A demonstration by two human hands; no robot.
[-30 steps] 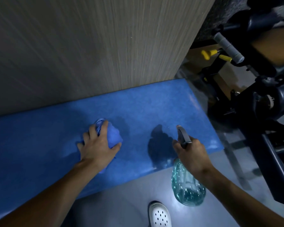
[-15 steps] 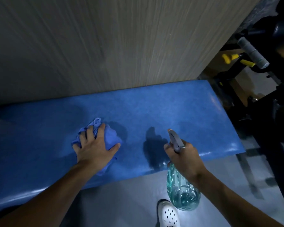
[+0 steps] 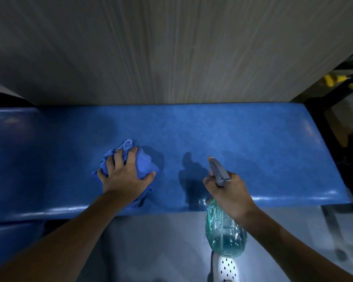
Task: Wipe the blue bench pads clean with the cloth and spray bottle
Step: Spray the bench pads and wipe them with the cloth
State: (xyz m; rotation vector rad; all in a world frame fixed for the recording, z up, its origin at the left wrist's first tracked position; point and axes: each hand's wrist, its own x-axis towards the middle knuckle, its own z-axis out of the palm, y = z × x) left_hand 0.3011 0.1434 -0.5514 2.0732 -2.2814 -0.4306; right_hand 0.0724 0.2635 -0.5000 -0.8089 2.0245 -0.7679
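Note:
A long blue bench pad (image 3: pixel 243 139) runs across the view against a wood-grain wall. My left hand (image 3: pixel 123 176) presses a crumpled blue cloth (image 3: pixel 145 162) flat onto the pad, left of its middle. My right hand (image 3: pixel 231 195) grips the neck of a clear spray bottle (image 3: pixel 224 235) with blue liquid in its lower part. The grey nozzle (image 3: pixel 217 169) points at the pad. The bottle hangs over the pad's front edge and the floor.
The wood-grain wall (image 3: pixel 171 47) rises directly behind the pad. Black gym equipment with yellow knobs (image 3: pixel 332 80) stands at the right end. A second blue pad (image 3: pixel 10 123) adjoins on the left. A white perforated shoe (image 3: pixel 226 269) is on the grey floor below.
The view has swung left, so more of the pad's left part shows. My left hand has slid the cloth leftward along the pad. My right hand keeps the bottle in the same grip.

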